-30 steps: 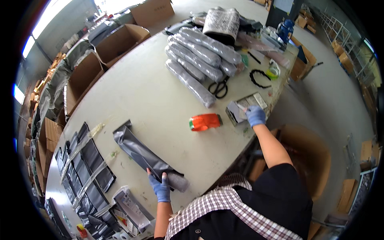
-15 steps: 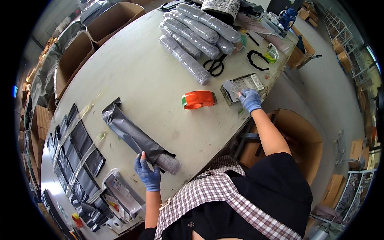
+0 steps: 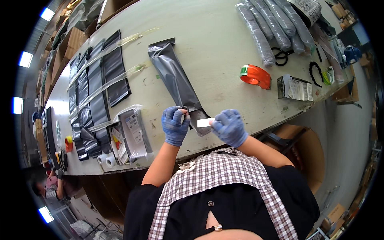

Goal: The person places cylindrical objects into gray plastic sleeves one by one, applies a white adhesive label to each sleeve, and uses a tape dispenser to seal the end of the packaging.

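Note:
A dark grey plastic mailing bag (image 3: 173, 78) lies slantwise on the table in front of me. From its near end pokes a grey roll in clear wrap (image 3: 199, 120). My left hand (image 3: 175, 127), in a blue glove with bare fingertips, is closed in a pinch on the bag's edge at that opening. My right hand (image 3: 231, 130), gloved alike, grips a small white card (image 3: 204, 123) between thumb and fingers, held over the wrapped roll.
To the right are an orange tape dispenser (image 3: 258, 77), a small open box (image 3: 295, 89), black scissors (image 3: 282, 59) and several wrapped grey rolls (image 3: 272, 22). Flat dark bags (image 3: 115, 76) under tape strips lie left, near a plastic-wrapped tray (image 3: 136, 130). A co-worker (image 3: 52, 188) is at far left.
My right hand has come from the small box to the bag's opening with a white card in it. My left hand stays at the bag. The view has turned leftward.

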`<state>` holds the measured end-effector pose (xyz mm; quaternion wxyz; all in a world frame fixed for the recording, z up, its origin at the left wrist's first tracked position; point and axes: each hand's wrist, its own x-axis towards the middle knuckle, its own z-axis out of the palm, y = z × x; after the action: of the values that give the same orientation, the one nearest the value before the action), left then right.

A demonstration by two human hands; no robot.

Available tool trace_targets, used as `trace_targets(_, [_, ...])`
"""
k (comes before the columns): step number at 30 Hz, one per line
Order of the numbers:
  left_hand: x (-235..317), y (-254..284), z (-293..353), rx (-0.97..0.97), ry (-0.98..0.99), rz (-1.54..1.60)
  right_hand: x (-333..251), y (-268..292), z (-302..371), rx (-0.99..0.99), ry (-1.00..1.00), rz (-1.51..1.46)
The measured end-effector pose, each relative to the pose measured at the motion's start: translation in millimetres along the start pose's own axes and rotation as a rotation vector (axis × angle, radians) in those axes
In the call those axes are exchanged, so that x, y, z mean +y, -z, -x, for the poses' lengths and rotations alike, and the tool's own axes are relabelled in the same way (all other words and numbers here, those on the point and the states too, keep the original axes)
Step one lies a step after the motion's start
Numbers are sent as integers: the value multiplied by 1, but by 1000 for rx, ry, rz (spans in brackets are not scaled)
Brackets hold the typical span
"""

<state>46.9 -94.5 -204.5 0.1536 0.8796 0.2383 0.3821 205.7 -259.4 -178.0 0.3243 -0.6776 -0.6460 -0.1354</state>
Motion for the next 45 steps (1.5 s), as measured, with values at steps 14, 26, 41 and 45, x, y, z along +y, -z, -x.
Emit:
trace_targets(14, [-2,10,-2,-34,26,34,-44,-11,11,-261,-171,-157])
trace_targets(26, [-18,-33,72,-399,1126,562,-36,-44,-22,-228,-186,5])
trace_targets(41, [-17,28,80,-568,1011,475,-34,-72,12,-626,-46,-168])
trace_targets(45, [-29,41,113,-447,1288,645,-47,-65,32,-494,-10,-330])
